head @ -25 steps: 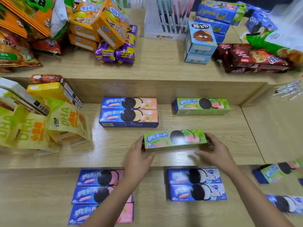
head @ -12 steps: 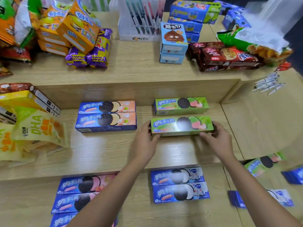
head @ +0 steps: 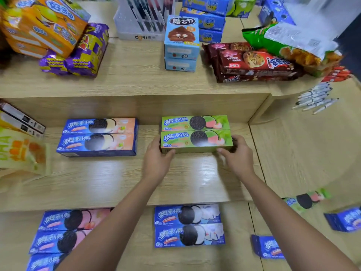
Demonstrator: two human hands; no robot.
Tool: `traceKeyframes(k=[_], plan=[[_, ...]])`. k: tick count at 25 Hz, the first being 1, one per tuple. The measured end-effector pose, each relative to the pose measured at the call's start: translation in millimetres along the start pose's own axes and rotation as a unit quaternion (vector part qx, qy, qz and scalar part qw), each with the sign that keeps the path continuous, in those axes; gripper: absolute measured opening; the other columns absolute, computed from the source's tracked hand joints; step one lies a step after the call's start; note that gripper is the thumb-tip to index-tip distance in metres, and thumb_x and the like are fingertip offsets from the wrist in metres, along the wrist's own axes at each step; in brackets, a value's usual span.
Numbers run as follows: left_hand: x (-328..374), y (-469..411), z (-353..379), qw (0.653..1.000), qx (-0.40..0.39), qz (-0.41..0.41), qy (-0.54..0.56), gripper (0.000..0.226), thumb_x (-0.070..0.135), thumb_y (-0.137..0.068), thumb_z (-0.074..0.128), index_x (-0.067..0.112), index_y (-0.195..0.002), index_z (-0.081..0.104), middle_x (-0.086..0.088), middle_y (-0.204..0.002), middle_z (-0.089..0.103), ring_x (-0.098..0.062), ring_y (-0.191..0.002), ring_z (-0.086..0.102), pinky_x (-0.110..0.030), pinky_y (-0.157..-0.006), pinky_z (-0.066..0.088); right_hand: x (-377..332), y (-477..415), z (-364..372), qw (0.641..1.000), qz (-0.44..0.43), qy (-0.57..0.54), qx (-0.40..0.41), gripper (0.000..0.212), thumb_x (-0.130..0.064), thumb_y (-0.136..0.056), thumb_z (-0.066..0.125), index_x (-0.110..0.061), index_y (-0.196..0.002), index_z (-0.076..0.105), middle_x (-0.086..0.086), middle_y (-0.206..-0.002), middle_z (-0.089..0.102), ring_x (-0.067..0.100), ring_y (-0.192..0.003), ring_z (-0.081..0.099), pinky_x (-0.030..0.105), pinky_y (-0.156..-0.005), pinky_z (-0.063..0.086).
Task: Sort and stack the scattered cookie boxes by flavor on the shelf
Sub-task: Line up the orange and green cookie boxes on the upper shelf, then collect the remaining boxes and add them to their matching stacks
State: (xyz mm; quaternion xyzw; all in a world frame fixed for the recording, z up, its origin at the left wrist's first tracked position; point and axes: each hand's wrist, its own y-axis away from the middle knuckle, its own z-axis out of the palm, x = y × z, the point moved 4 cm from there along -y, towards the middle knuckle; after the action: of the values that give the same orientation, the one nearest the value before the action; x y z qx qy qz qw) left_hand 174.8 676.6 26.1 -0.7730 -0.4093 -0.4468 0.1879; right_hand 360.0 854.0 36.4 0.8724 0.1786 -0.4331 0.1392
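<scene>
Head view: the left hand (head: 157, 160) and right hand (head: 237, 156) each hold one end of a green cookie box (head: 196, 140) on the middle shelf (head: 109, 178), touching another green box (head: 195, 123) behind it. A rack (head: 139, 26) up top reads "COMI".

The lowest pink box (head: 42, 263) runs off the bottom edge, partly behind the left forearm. The blue boxes (head: 344, 219) at the right are smeared by blur, their print unreadable. The DHA bag (head: 21, 151) is cut by the left edge. The green box's (head: 196, 140) ends hide behind both hands.
</scene>
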Motion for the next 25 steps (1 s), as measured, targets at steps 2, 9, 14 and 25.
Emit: traceKeyframes(k=[2,9,14,25], plan=[[5.0,0.1,-1.4,1.0,0.009,-0.007,0.001,0.048,0.021,-0.071,0.073,0.025,-0.113,0.051,-0.006,-0.1,0.067,-0.031,-0.089,0.059,-0.036,-0.073,0.047,-1.3,-3.9,-2.2,1.0,-0.009,0.014,-0.019,0.059,-0.018,-0.066,0.079,-0.009,-0.117,0.051,0.016,-0.105,0.066,0.029,-0.095,0.061,0.029,-0.076,0.044],[47.3,52.1,-10.7,0.992,0.111,0.05,-0.032,0.046,0.003,-0.076,0.064,0.011,-0.119,0.048,-0.012,-0.118,0.054,-0.024,-0.109,0.05,-0.033,-0.089,0.044,11.4,33.8,-69.8,0.998,-0.045,-0.002,-0.053,0.037,-0.015,-0.075,0.071,-0.017,-0.109,0.058,0.003,-0.103,0.064,0.019,-0.092,0.059,0.031,-0.079,0.046],[66.7,134.9,32.0,0.99,-0.046,0.13,0.013,0.033,-0.006,-0.08,0.056,0.016,-0.106,0.06,-0.002,-0.098,0.062,-0.001,-0.086,0.056,-0.014,-0.076,0.044,62.0,112.0,-162.0,1.0,-0.023,0.002,-0.007,0.022,-0.005,-0.081,0.063,-0.018,-0.099,0.061,0.005,-0.095,0.068,0.013,-0.082,0.063,0.022,-0.079,0.048],[96.7,248.6,175.9,0.912,-0.358,0.194,-0.043,0.032,0.004,-0.081,0.056,0.018,-0.11,0.059,0.002,-0.102,0.062,-0.006,-0.088,0.058,-0.024,-0.078,0.045,190.0,267.6,-275.5,0.983,0.147,-0.003,0.112,0.023,-0.001,-0.081,0.062,-0.018,-0.097,0.062,0.009,-0.092,0.07,0.007,-0.082,0.064,0.009,-0.073,0.047]])
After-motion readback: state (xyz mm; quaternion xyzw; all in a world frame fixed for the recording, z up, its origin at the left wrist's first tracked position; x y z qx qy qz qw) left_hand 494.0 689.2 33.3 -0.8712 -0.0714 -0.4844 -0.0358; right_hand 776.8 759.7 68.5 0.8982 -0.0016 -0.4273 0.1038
